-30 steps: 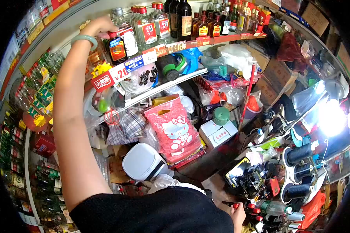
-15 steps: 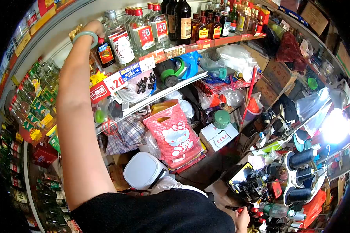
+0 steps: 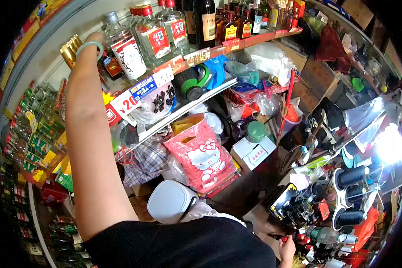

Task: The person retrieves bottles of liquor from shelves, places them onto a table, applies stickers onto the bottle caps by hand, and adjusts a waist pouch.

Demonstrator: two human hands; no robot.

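Bottles [image 3: 153,42] crowd the red-edged shelf [image 3: 272,35] at far left, above a pink bag [image 3: 205,156]. My left grip [image 3: 95,41] reaches the small dark bottle [image 3: 112,67] there, whether closed I cannot tell; my right grip [image 3: 287,246], near right, curls around a red-handled object [image 3: 284,239].

We see bottles lined along the red-edged upper shelf [image 3: 254,39]: a silver-capped clear bottle [image 3: 128,54], red-capped clear bottles [image 3: 156,42], a tall dark bottle [image 3: 205,27] and small amber bottles [image 3: 230,30]. A partly hidden small dark bottle [image 3: 112,66] seems to us to stand there too. Below, the white-edged lower shelf [image 3: 187,110] bears a blue plastic bag [image 3: 216,69].
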